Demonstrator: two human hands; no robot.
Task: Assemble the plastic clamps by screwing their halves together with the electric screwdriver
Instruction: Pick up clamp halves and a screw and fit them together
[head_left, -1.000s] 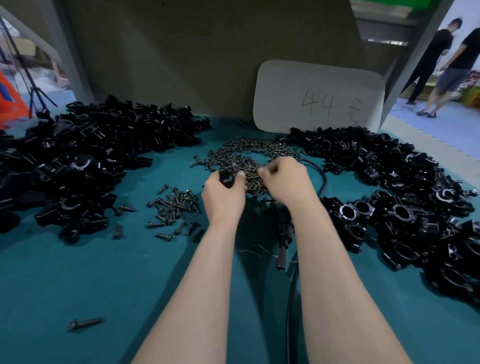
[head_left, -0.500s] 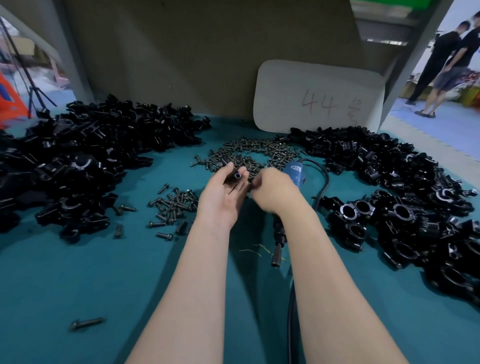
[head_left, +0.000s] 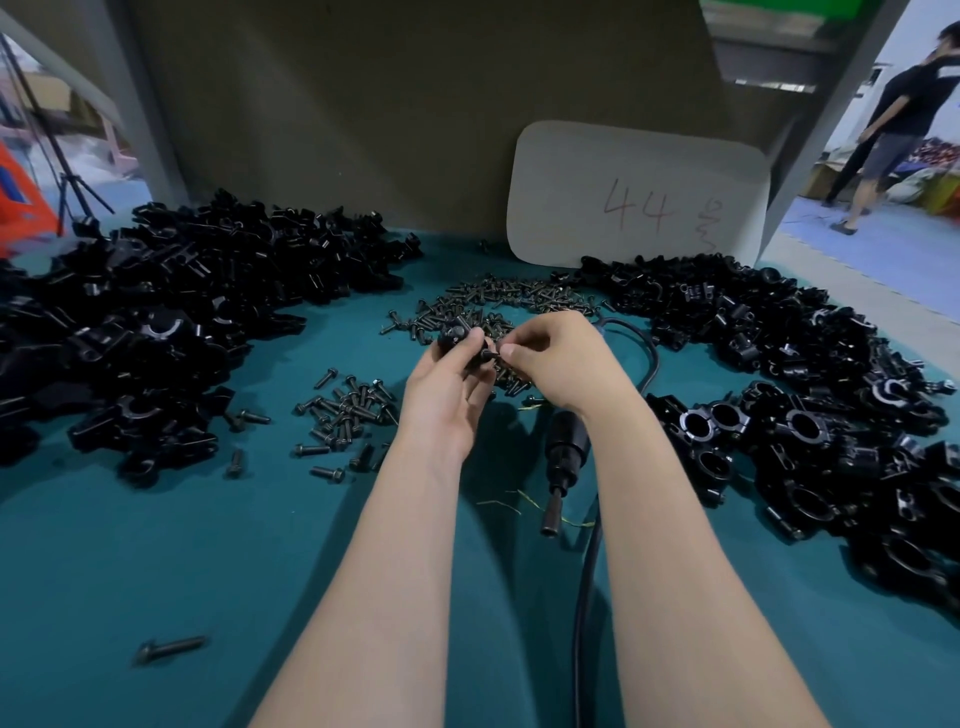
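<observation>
**Screw lined up at the clamp, driver lying idle under the right wrist**

Starting from the near edge of the bench (head_left: 156, 545), a stray screw (head_left: 171, 649) lies alone towards the left corner. Further in, the electric screwdriver (head_left: 566, 447) lies flat on the cloth just beneath the right forearm. Its long axis runs near to far, with the bit pointing back at the near edge and the cable (head_left: 587, 571) trailing off the same way.

Above it the hands meet over the middle of the bench. The left hand (head_left: 441, 395) has its fingers curled round a black clamp (head_left: 453, 332), held clear of the surface. The right hand (head_left: 561, 364) pinches a screw (head_left: 488, 355) between thumb and fingertip. The screw sits immediately right of the clamp with its long axis roughly crosswise to the bench. It seems to point leftward into the clamp (whether it has entered the hole is too small to tell).

I'd judge the right hand must seat the screw and then drop to the driver, which lies nearest that hand.

Beyond the hands is the pile of screws (head_left: 498, 301). Loose clamp halves (head_left: 182, 312) are heaped by the left edge, and finished clamps (head_left: 779, 441) lie along the right.
</observation>
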